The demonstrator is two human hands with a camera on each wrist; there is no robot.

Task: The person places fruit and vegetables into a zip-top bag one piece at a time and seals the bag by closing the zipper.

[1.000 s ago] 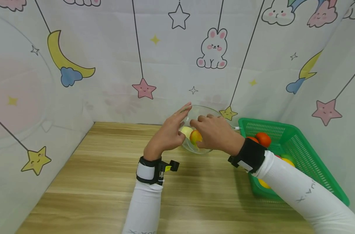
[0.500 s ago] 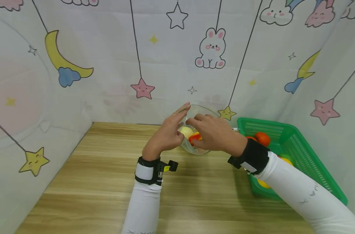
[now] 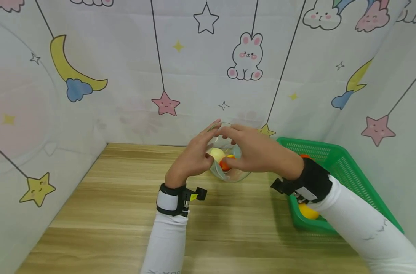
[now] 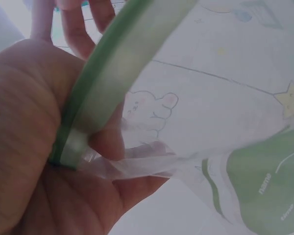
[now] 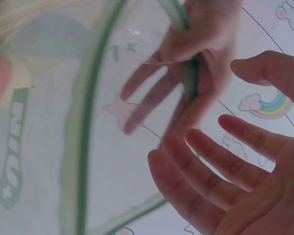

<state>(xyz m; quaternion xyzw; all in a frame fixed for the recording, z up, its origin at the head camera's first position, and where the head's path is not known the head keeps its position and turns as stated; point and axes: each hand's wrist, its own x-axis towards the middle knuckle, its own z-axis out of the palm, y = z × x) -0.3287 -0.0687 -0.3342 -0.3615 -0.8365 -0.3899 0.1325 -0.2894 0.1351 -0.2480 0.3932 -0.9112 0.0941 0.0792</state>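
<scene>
At the table's (image 3: 132,198) far edge, the left hand (image 3: 191,160) pinches the green-rimmed clear zip bag (image 3: 236,176) by thumb, apparently keeping it open around red-orange fruit (image 3: 224,164), beside the right hand (image 3: 263,152), fingers spread.

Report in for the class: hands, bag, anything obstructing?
Left hand gripping clear bag at rim. Right hand empty, by bag mouth. Bag open; pale-yellow item, red item inside. Head view: right hand partly covers red item.

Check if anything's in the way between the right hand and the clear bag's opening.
Nothing visible is. The right wrist view shows the right hand before the open clear bag; the left hand holds one green edge.
</scene>
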